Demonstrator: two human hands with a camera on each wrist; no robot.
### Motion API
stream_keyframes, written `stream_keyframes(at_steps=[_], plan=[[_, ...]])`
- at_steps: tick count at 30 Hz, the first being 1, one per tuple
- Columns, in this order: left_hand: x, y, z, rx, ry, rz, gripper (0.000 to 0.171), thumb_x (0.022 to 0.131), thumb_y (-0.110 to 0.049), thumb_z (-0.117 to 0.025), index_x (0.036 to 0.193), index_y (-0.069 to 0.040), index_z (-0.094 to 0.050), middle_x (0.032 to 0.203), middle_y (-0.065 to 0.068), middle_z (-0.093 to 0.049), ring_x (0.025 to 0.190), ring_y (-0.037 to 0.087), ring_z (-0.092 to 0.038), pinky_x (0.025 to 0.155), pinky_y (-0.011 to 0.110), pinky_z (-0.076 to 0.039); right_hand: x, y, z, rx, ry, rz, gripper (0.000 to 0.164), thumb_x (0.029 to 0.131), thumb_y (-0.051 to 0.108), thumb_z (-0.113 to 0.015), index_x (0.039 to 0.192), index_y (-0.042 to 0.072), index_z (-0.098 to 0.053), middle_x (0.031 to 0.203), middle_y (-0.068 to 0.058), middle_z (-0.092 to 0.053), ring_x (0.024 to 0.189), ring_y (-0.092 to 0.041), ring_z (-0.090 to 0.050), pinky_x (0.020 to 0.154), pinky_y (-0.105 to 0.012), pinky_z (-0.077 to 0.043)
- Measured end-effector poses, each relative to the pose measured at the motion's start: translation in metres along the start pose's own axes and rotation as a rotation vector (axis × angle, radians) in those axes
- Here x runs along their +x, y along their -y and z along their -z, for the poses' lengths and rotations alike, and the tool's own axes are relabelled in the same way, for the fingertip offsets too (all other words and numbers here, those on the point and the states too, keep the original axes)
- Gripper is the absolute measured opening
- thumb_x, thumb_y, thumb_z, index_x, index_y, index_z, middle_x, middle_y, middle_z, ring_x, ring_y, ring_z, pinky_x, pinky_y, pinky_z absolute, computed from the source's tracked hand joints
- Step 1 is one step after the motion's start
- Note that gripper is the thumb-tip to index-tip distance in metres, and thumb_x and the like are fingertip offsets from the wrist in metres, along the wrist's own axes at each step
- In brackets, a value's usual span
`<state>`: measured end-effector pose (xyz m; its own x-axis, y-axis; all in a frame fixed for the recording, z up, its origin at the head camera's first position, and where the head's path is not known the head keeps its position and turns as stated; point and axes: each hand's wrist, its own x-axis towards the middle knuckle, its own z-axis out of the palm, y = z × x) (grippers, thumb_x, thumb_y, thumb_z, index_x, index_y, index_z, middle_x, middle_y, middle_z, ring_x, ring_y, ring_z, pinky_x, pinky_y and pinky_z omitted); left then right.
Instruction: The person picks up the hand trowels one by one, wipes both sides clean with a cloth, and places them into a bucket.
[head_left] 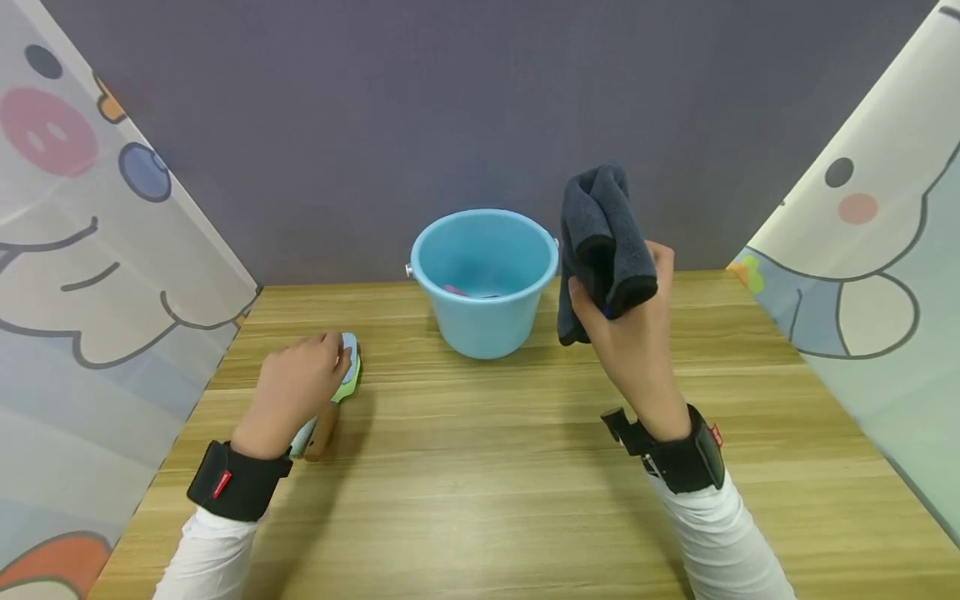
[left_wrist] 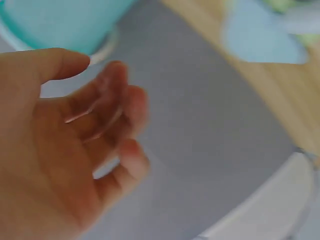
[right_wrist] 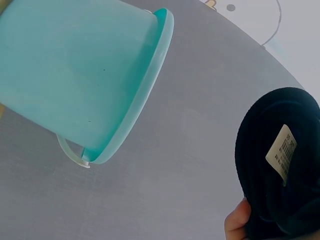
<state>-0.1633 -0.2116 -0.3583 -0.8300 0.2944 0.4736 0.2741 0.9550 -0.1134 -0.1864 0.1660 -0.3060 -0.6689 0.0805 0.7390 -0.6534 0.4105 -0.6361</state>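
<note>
My right hand [head_left: 637,333] grips a folded dark grey towel [head_left: 592,225] with black edging, held up to the right of a light blue bucket [head_left: 487,329]. In the right wrist view the towel [right_wrist: 260,115] shows a white label with a barcode. My left hand [head_left: 292,387] holds nothing; its fingers are loosely bent, as the left wrist view shows. Below and beside that hand lie light blue and green flat pieces [head_left: 348,385] and a brown handle [head_left: 322,433], partly hidden by the hand and wrist, so their kind is unclear.
The bucket stands near the back edge of a wooden table [head_left: 465,483], with something pink [head_left: 453,290] inside. A grey panel [head_left: 360,125] rises behind it. Cartoon-printed panels [head_left: 112,275] flank the table on both sides.
</note>
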Motion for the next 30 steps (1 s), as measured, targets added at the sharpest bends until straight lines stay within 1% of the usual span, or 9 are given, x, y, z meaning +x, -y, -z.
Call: stream_keyframes(at_steps=[2, 6, 8, 10, 14, 19, 23, 26, 30], plan=[[-0.015, 0.01, -0.007, -0.001, 0.083, 0.057, 0.031, 0.094, -0.012, -0.068, 0.072, -0.004, -0.047, 0.057, 0.001, -0.033, 0.045, 0.015, -0.032, 0.045, 0.027, -0.018, 0.0, 0.0, 0.0, -0.003, 0.006, 0.001, 0.053, 0.088, 0.004, -0.073, 0.138, 0.002, -0.055, 0.129, -0.023, -0.043, 0.115, -0.011, -0.042, 0.097, -0.027, -0.038], [-0.037, 0.027, -0.024, 0.001, 0.314, 0.146, 0.028, 0.097, -0.02, -0.066, 0.088, 0.005, -0.058, 0.069, 0.014, -0.055, 0.051, 0.023, -0.049, 0.043, 0.034, -0.033, 0.0, 0.0, -0.001, 0.001, 0.019, -0.007, 0.051, 0.089, 0.004, -0.073, 0.137, 0.0, -0.055, 0.129, -0.023, -0.043, 0.114, -0.011, -0.043, 0.098, -0.027, -0.039], [-0.045, 0.031, -0.033, -0.005, 0.417, 0.169, 0.031, 0.099, -0.023, -0.063, 0.093, 0.007, -0.059, 0.074, 0.017, -0.059, 0.055, 0.025, -0.055, 0.045, 0.037, -0.04, -0.001, 0.0, -0.002, -0.002, 0.023, -0.008, 0.05, 0.089, 0.004, -0.073, 0.136, 0.0, -0.055, 0.129, -0.023, -0.043, 0.114, -0.011, -0.042, 0.098, -0.028, -0.038], [-0.05, 0.034, -0.041, -0.016, 0.477, 0.189, 0.033, 0.102, -0.024, -0.058, 0.095, 0.008, -0.058, 0.075, 0.017, -0.059, 0.058, 0.027, -0.059, 0.047, 0.04, -0.044, -0.001, 0.001, -0.002, -0.004, 0.026, -0.005, 0.049, 0.089, 0.003, -0.073, 0.135, -0.001, -0.056, 0.129, -0.024, -0.043, 0.115, -0.011, -0.041, 0.098, -0.03, -0.037], [-0.056, 0.035, -0.051, -0.039, 0.499, 0.223, 0.03, 0.104, -0.021, -0.053, 0.091, 0.006, -0.054, 0.071, 0.015, -0.056, 0.056, 0.026, -0.06, 0.046, 0.043, -0.046, -0.001, 0.0, -0.003, -0.009, 0.029, -0.001, 0.049, 0.088, 0.003, -0.073, 0.134, -0.001, -0.056, 0.128, -0.024, -0.044, 0.115, -0.013, -0.04, 0.098, -0.034, -0.036], [-0.058, 0.037, -0.053, -0.055, 0.466, 0.2, 0.025, 0.102, -0.016, -0.059, 0.098, 0.009, -0.056, 0.076, 0.018, -0.06, 0.06, 0.029, -0.063, 0.047, 0.045, -0.049, 0.0, -0.001, -0.003, -0.023, 0.027, 0.01, 0.047, 0.088, 0.004, -0.074, 0.132, 0.001, -0.059, 0.126, -0.025, -0.048, 0.116, -0.02, -0.041, 0.098, -0.038, -0.035], [-0.06, 0.038, -0.052, -0.077, 0.454, 0.182, 0.025, 0.101, -0.011, -0.059, 0.097, 0.013, -0.056, 0.079, 0.021, -0.058, 0.063, 0.029, -0.062, 0.051, 0.043, -0.05, 0.001, -0.002, -0.004, -0.036, 0.02, 0.022, 0.045, 0.088, 0.003, -0.074, 0.13, 0.001, -0.06, 0.122, -0.025, -0.051, 0.115, -0.024, -0.04, 0.097, -0.04, -0.033], [-0.062, 0.036, -0.049, -0.072, 0.426, 0.138, 0.026, 0.1, -0.01, -0.058, 0.088, 0.014, -0.055, 0.077, 0.021, -0.054, 0.06, 0.025, -0.056, 0.048, 0.04, -0.049, 0.002, -0.002, -0.004, -0.037, 0.015, 0.01, 0.044, 0.088, 0.003, -0.073, 0.13, 0.002, -0.061, 0.123, -0.025, -0.05, 0.114, -0.021, -0.04, 0.097, -0.039, -0.033], [-0.06, 0.032, -0.04, -0.168, 0.451, 0.176, 0.03, 0.1, -0.014, -0.055, 0.081, 0.009, -0.053, 0.069, 0.014, -0.05, 0.057, 0.02, -0.049, 0.046, 0.036, -0.043, 0.001, -0.002, -0.004, -0.037, 0.018, -0.007, 0.044, 0.088, 0.004, -0.073, 0.131, 0.002, -0.06, 0.125, -0.025, -0.047, 0.113, -0.017, -0.039, 0.096, -0.038, -0.034]])
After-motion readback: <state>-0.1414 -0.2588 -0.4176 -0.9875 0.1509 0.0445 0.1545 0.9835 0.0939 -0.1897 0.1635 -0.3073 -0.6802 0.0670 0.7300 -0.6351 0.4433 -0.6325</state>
